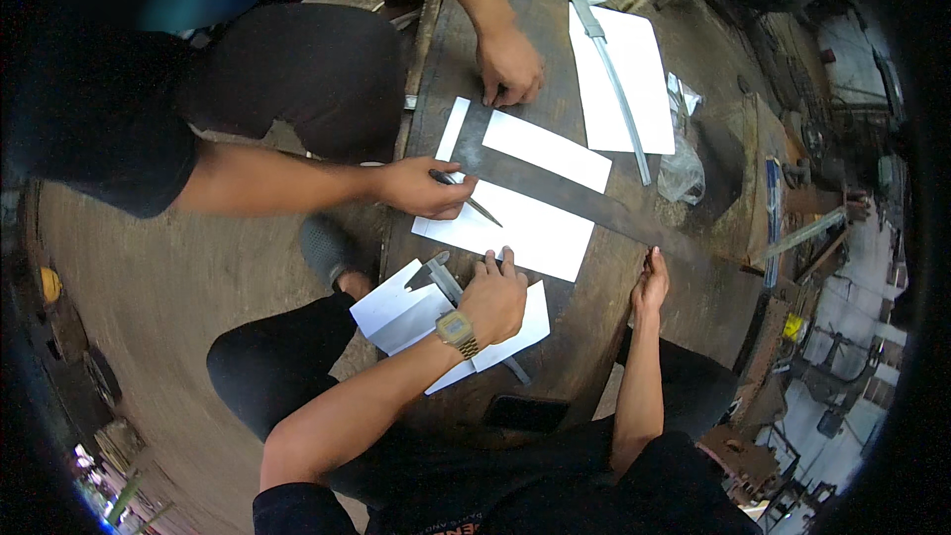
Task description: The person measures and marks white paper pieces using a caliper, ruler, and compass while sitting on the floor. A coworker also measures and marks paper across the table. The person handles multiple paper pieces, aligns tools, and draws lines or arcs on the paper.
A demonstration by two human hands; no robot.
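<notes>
A dark flat metal square lies across a white paper sheet on the wooden table. My left hand, a watch on its wrist, rests with fingers stretched on the sheet's near edge. At the square's far right end, my right hand has its fingers extended, fingertips against the tip. Across the table, another person's hand holds a dark pointed pen-like tool over the sheet. That person's other hand presses near the square's upper end.
A vernier caliper lies on another white sheet, beside a clear plastic bag. Closer to me, a second caliper lies on folded paper. A black phone-like slab sits at the table's near edge.
</notes>
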